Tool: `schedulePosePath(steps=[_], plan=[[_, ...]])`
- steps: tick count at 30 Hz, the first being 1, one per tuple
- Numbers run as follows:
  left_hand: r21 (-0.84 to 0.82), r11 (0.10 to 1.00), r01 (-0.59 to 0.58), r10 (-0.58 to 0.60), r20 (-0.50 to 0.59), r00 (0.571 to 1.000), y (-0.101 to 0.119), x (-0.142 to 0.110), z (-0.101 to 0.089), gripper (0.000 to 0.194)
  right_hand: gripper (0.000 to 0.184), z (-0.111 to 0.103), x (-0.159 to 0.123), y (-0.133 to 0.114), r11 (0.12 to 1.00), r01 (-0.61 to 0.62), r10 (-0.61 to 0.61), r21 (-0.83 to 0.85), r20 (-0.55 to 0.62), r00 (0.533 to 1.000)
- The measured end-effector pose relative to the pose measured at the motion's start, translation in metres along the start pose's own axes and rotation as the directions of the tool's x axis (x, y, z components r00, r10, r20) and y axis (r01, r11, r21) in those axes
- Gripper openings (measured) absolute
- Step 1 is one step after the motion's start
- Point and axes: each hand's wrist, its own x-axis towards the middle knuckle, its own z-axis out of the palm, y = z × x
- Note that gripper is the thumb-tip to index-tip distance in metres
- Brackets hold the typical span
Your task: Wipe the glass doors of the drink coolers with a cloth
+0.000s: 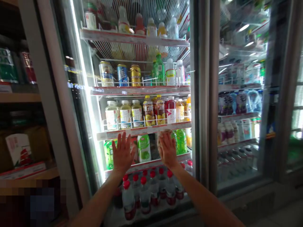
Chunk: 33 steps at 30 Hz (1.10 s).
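Note:
My left hand (pixel 123 153) is raised with its fingers spread and holds nothing. It appears in front of the cooler's lower shelf, between a green pack (pixel 109 154) and a bottle with a green label (pixel 144 148). My right hand (pixel 168 148) is also raised, its fingers stretched upward and close together, left of bright green bottles (pixel 181 142). A pale brownish patch shows beside its fingers; I cannot make out whether it is a reflection. Reflections cross the glass in front of the shelves, and I cannot tell whether either palm touches it.
Above my hands, a shelf carries juice and tea bottles (pixel 137 113), and the one over it holds cans (pixel 122 75) and bottles. Red-capped bottles (pixel 145 195) stand at the bottom. A metal door frame (pixel 209 94) separates another drinks cooler (pixel 239 101); shelving (pixel 21 97) stands left.

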Motion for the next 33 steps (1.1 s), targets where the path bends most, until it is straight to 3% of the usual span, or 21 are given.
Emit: schedulePosePath(steps=[2, 4, 5, 7, 9, 10, 12, 14, 15, 16, 18, 19, 21, 23, 25, 26, 28, 30, 32, 33], plan=[[-0.011, 1.000, -0.027, 0.027, 0.044, 0.999, -0.006, -0.010, -0.004, 0.063, 0.048, 0.000, -0.005, -0.014, 0.986, 0.158, -0.161, 0.047, 0.072, 0.984], [-0.004, 0.998, -0.060, 0.060, 0.082, 0.995, -0.012, -0.019, -0.007, 0.062, 0.046, -0.005, -0.013, 0.004, 0.987, 0.160, -0.161, 0.030, 0.081, 0.984], [0.003, 0.997, -0.072, 0.072, 0.096, 0.993, -0.014, -0.024, -0.008, 0.062, 0.046, -0.009, -0.017, 0.021, 0.996, 0.093, -0.093, -0.002, 0.061, 0.994], [0.011, 0.997, -0.082, 0.080, 0.114, 0.990, -0.015, -0.030, -0.009, 0.063, 0.047, -0.015, -0.022, 0.056, 0.986, -0.155, 0.152, -0.070, -0.042, 0.987], [0.009, 0.998, -0.063, 0.061, 0.110, 0.992, -0.012, -0.032, -0.008, 0.066, 0.051, -0.016, -0.022, 0.070, 0.927, -0.368, 0.354, -0.077, -0.150, 0.923], [0.007, 0.999, -0.046, 0.045, 0.105, 0.993, -0.010, -0.033, -0.007, 0.066, 0.052, -0.015, -0.021, 0.065, 0.913, -0.404, 0.390, -0.061, -0.163, 0.906], [0.005, 1.000, -0.020, 0.020, 0.095, 0.995, -0.006, -0.033, -0.008, 0.067, 0.053, -0.008, -0.018, 0.033, 0.954, -0.301, 0.297, -0.020, -0.099, 0.950], [0.007, 1.000, -0.024, 0.024, 0.090, 0.996, -0.005, -0.034, -0.010, 0.067, 0.052, -0.002, -0.016, -0.010, 0.997, -0.070, 0.069, 0.029, 0.024, 0.997], [0.008, 0.999, -0.043, 0.042, 0.090, 0.995, -0.006, -0.035, -0.012, 0.067, 0.051, 0.000, -0.016, -0.026, 0.998, 0.038, -0.042, 0.052, 0.076, 0.996], [0.011, 0.998, -0.063, 0.062, 0.095, 0.994, -0.008, -0.038, -0.014, 0.068, 0.050, 0.000, -0.017, -0.035, 0.990, 0.125, -0.133, 0.069, 0.111, 0.985], [0.015, 0.995, -0.099, 0.097, 0.119, 0.988, -0.014, -0.044, -0.019, 0.067, 0.048, -0.004, -0.023, -0.027, 0.979, 0.195, -0.202, 0.065, 0.146, 0.968], [0.016, 0.994, -0.112, 0.109, 0.137, 0.985, -0.016, -0.048, -0.020, 0.067, 0.047, -0.007, -0.026, -0.012, 0.985, 0.171, -0.174, 0.035, 0.139, 0.975], [0.017, 0.994, -0.112, 0.107, 0.171, 0.979, -0.019, -0.054, -0.022, 0.064, 0.046, -0.015, -0.032, 0.028, 0.997, -0.014, 0.017, -0.071, 0.051, 0.999], [0.015, 0.996, -0.090, 0.086, 0.177, 0.981, -0.017, -0.058, -0.021, 0.063, 0.048, -0.020, -0.035, 0.058, 0.952, -0.270, 0.258, -0.145, -0.096, 0.961], [0.012, 0.999, -0.049, 0.047, 0.167, 0.985, -0.013, -0.059, -0.019, 0.063, 0.050, -0.018, -0.035, 0.058, 0.920, -0.367, 0.348, -0.138, -0.140, 0.927], [0.011, 0.999, -0.032, 0.030, 0.161, 0.987, -0.010, -0.059, -0.019, 0.064, 0.051, -0.016, -0.034, 0.046, 0.938, -0.326, 0.316, -0.117, -0.100, 0.944], [0.010, 1.000, -0.018, 0.016, 0.162, 0.987, -0.007, -0.058, -0.020, 0.065, 0.051, -0.009, -0.033, 0.010, 0.992, -0.119, 0.121, -0.048, 0.042, 0.992], [0.017, 1.000, -0.018, 0.014, 0.187, 0.982, -0.006, -0.056, -0.023, 0.064, 0.051, -0.004, -0.034, -0.022, 0.995, 0.095, -0.097, 0.019, 0.142, 0.985], [0.026, 0.999, -0.028, 0.021, 0.212, 0.977, -0.006, -0.056, -0.026, 0.063, 0.049, -0.005, -0.038, -0.029, 0.976, 0.213, -0.217, 0.040, 0.176, 0.960], [0.033, 0.999, -0.031, 0.023, 0.222, 0.975, -0.006, -0.056, -0.028, 0.062, 0.048, -0.007, -0.041, -0.021, 0.976, 0.214, -0.215, 0.024, 0.172, 0.961]])
